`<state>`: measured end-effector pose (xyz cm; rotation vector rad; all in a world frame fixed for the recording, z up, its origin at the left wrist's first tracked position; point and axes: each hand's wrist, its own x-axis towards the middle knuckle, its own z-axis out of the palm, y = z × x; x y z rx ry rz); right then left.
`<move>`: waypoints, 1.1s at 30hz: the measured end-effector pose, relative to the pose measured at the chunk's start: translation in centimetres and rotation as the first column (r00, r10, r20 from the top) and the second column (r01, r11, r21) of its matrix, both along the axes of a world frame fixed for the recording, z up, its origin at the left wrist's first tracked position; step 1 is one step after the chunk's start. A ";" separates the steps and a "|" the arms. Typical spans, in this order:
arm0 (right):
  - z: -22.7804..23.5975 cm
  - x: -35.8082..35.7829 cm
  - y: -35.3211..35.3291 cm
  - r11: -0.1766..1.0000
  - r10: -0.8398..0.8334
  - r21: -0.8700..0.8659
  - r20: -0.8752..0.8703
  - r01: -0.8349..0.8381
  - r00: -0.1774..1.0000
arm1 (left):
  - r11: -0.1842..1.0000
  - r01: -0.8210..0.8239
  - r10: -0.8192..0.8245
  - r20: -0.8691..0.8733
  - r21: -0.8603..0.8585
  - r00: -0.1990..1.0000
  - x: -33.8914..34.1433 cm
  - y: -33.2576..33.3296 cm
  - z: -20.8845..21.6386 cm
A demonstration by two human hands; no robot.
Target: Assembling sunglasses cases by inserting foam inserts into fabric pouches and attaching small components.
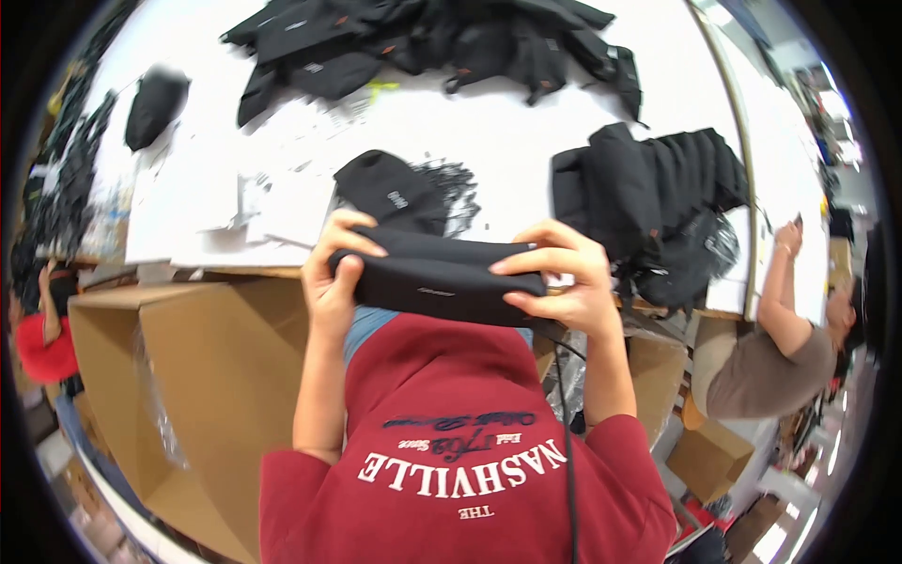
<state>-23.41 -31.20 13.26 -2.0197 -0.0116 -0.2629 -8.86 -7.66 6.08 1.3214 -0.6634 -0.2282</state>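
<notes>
Both my hands hold a long black padded fabric piece (442, 273) level in front of my body, just off the table's near edge. It has a fold or gap along its length and a small light mark on the front; I cannot tell its exact kind. My left hand (340, 268) grips the left end, its thumb in front and fingers over the top. At the right end, my right hand (564, 271) pinches it between thumb and fingers. Just beyond, on the white table (507, 179), lies a similar black fabric item (390, 188) beside a heap of black scraps (453, 193).
A row of black rolled fabric items (658, 183) stands at the right, with more black pieces (404, 42) piled at the far side. An open cardboard box (207, 376) is at my left, below the table. People work on both sides, including a person (780, 367) at right.
</notes>
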 end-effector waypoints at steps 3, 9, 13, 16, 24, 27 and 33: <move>0.0 -0.4 -1.2 0.998 -0.061 0.008 0.048 0.061 0.997 | 0.997 0.037 -0.042 0.077 0.075 0.996 0.1 0.2 1.1; 2.3 -3.9 -7.1 0.597 -0.536 -0.334 0.510 0.729 0.673 | 0.808 -0.289 0.210 0.207 0.514 0.955 2.8 2.6 -0.6; 0.6 -5.2 -9.7 0.349 -0.644 -0.533 0.460 0.770 0.611 | 0.481 -0.503 0.097 0.526 0.718 0.845 3.8 3.5 -3.2; -2.0 -6.1 -10.1 0.419 -0.685 -0.710 0.163 0.567 0.710 | 0.496 -0.425 0.056 0.460 0.758 0.886 3.5 3.1 -4.7; -2.7 -2.4 -4.4 0.688 -0.618 -0.364 0.160 0.627 0.770 | 0.371 -0.569 0.172 0.548 0.734 0.819 5.2 3.9 -5.4; -5.7 0.8 -1.5 0.892 -0.363 -0.356 -0.193 0.279 0.912 | 0.329 -0.564 0.126 0.557 0.758 0.821 5.5 5.0 -6.5; -9.6 2.8 0.7 0.854 -0.121 -0.520 -0.202 -0.002 0.972 | 0.391 -0.508 0.136 0.498 0.768 0.857 5.7 5.2 -5.4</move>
